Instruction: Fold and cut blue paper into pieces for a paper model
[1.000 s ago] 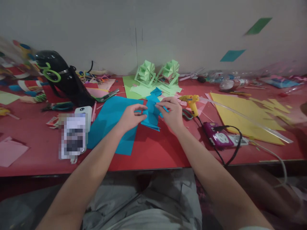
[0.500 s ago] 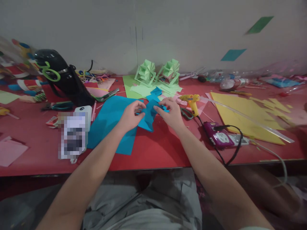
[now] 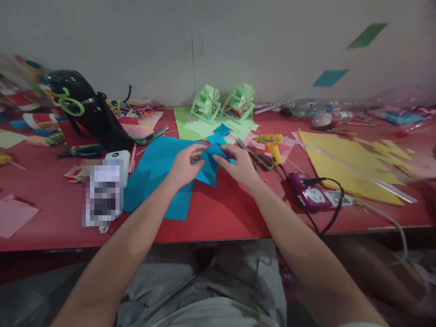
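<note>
Between my hands is a small folded blue paper (image 3: 210,169), its pointed lower end hanging over the red table (image 3: 218,218). My left hand (image 3: 186,164) pinches its left side. My right hand (image 3: 238,164) has its thumb and fingers closed on the upper right part. A large blue sheet (image 3: 153,168) lies flat under my left hand and forearm. Small blue pieces (image 3: 221,131) lie just beyond my hands on a light green sheet (image 3: 182,122). Two light green folded paper models (image 3: 207,102) stand behind them.
Scissors (image 3: 260,159) and a yellow glue gun (image 3: 272,145) lie right of my hand, near a purple power strip (image 3: 311,195) with cables. Yellow sheets (image 3: 344,168) are further right. On the left are a phone (image 3: 104,195) and a tilted black bottle (image 3: 91,113).
My right hand has moved slightly left and closed onto the blue paper, whose top edge has shifted. More of the scissors shows beside my right hand.
</note>
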Available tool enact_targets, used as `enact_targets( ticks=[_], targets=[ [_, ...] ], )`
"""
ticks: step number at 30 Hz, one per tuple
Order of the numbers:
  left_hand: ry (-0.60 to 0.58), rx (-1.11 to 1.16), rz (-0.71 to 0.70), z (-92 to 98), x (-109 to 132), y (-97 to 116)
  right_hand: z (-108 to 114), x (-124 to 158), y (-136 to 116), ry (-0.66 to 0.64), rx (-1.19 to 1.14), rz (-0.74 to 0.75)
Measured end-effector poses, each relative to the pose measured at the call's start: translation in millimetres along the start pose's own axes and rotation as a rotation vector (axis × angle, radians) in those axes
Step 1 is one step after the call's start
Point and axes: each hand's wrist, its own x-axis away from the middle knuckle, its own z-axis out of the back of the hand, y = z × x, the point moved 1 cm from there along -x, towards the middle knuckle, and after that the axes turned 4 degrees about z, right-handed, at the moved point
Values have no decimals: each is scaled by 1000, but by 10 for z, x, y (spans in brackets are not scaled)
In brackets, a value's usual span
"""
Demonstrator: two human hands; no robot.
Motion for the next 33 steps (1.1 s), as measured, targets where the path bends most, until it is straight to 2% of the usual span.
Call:
enact_targets(
  ticks=[5,11,19,22,24,26,29,31,33],
  targets=[
    [10,136,25,-16,-25,-5,-19,6,-53,9,43,88],
    [30,432,224,-23,-28,-12,-33,-5,-45,-19,174,275],
    [116,498,186,-9,-33,-37,-38,30,-152,-73,411,338],
    [186,499,178,18,-43,-29,-45,37,-188,-79,405,344],
    [236,496,185,47,-55,-30,-39,29,-177,-33,351,321],
    [280,498,190,77,-71,-46,-20,13,-139,70,277,252],
    [310,496,175,100,-91,-78,9,-8,-67,197,57,46],
    [309,489,164,95,-96,-87,4,-15,-28,159,-149,-110],
    [303,483,162,80,-91,-76,-20,-17,2,65,-299,-213]
  ],
)
